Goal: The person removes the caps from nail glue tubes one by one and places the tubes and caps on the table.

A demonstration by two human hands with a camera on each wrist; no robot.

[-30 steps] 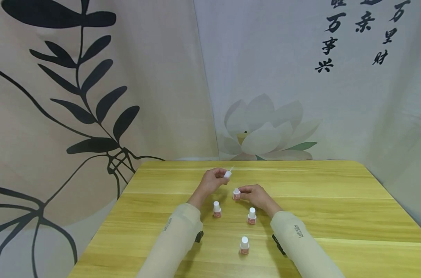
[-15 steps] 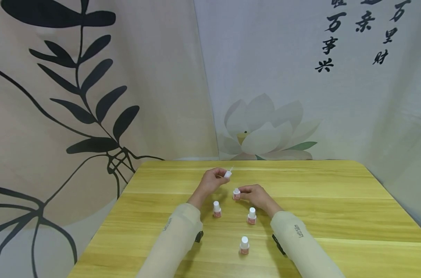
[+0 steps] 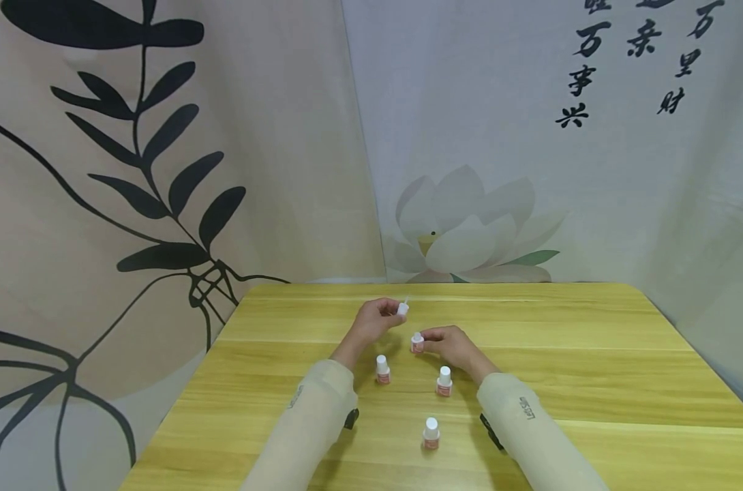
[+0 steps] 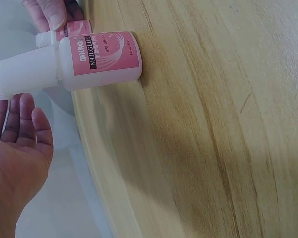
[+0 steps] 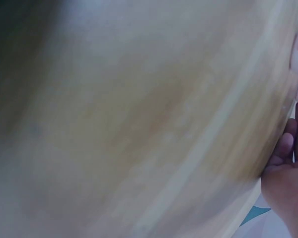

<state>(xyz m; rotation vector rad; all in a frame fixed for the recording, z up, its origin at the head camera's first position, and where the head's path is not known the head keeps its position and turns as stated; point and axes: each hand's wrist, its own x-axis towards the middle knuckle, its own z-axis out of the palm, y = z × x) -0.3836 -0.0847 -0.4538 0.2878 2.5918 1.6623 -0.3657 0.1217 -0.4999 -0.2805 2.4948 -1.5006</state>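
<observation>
My left hand [image 3: 374,319] pinches a white brush cap [image 3: 403,309], its thin brush sticking upward, above the far part of the table. Just to its right and nearer, my right hand [image 3: 451,344] grips an uncapped nail glue bottle [image 3: 417,343] by the side; the bottle stands upright, its narrow white neck bare. In the left wrist view a capped nail glue bottle [image 4: 107,57] with a pink label looms large beside the left hand, partly covering the uncapped one [image 4: 74,29]. The brush cap is out of sight in that view.
Three capped nail glue bottles stand on the wooden table [image 3: 562,382]: one by the left forearm [image 3: 382,369], another left of the right wrist [image 3: 444,382], and a third nearest [image 3: 431,434]. A printed cloth backdrop [image 3: 285,170] hangs behind the table's far edge.
The brush cap has tilted slightly, its brush now pointing more upright, and the left hand has dipped a little. The right hand and the bottles stay in place.
</observation>
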